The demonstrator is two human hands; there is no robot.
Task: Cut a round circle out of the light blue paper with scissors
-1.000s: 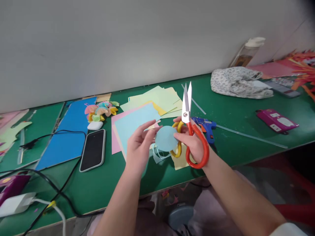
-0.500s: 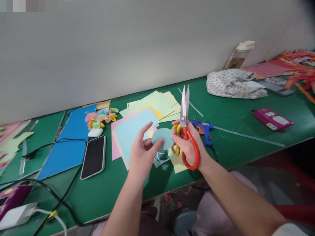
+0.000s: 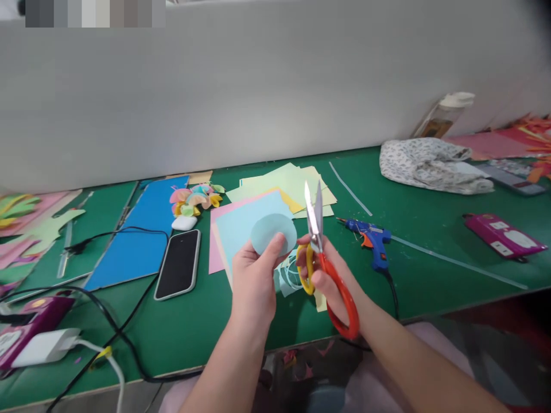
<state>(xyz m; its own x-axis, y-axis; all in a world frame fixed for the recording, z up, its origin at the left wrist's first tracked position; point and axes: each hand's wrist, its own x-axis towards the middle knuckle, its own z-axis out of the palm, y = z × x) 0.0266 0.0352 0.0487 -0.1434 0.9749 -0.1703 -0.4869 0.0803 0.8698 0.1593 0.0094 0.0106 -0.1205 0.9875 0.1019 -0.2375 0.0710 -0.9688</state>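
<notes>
A light blue paper circle (image 3: pixel 269 230) is pinched between the thumb and fingers of my left hand (image 3: pixel 257 278). My right hand (image 3: pixel 333 275) holds scissors (image 3: pixel 317 232) with one yellow and one red handle, blades pointing up and slightly parted, just right of the circle. Thin blue paper strips (image 3: pixel 290 275) lie below, between my hands. Behind them rests a blue sheet (image 3: pixel 241 221) over pink paper, with pale green sheets (image 3: pixel 279 178) further back.
A blue glue gun (image 3: pixel 373 238) lies to the right, near a purple power strip (image 3: pixel 503 234) and a patterned cloth (image 3: pixel 433 166). On the left are a phone (image 3: pixel 178 265), paper flowers (image 3: pixel 198 198), a blue board (image 3: pixel 138 235) and black cables (image 3: pixel 116 335).
My right hand has drawn off the paper circle, which my left hand now holds alone. The scissors have tilted left and come lower. The camera view has shifted a little.
</notes>
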